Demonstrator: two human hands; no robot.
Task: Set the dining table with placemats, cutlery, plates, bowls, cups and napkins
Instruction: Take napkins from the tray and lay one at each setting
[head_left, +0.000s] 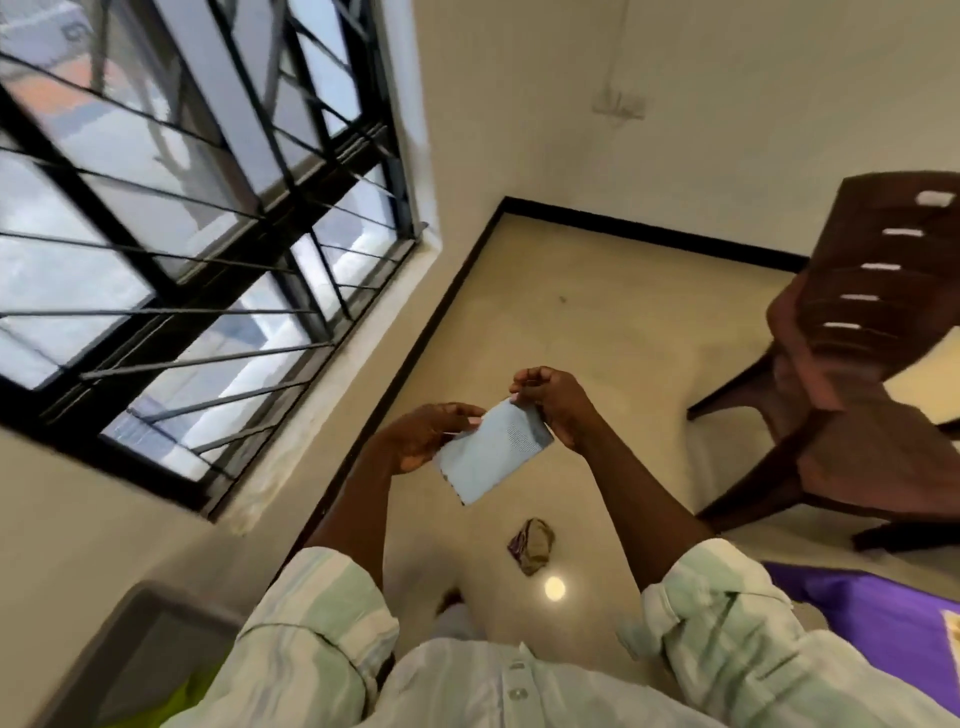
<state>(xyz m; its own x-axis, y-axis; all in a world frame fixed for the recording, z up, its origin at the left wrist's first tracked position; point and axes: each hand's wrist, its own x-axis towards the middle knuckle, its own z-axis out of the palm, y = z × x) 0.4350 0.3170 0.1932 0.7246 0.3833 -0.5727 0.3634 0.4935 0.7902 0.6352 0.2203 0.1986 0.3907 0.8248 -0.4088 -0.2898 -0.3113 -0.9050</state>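
Open floor (597, 312) lies ahead; a brown chair (852, 374) crowds the right, the barred window (197, 249) the left.

Hands: 2, left hand (423, 434) and right hand (553, 402) | folded pale blue napkin (493, 457): 1, held between both | brown plastic chair (857, 364): 1 | barred window (197, 218): 1 | crumpled cloth (532, 543) on floor: 1 | purple cloth (872, 618): 1 | wall socket (618, 104): 1
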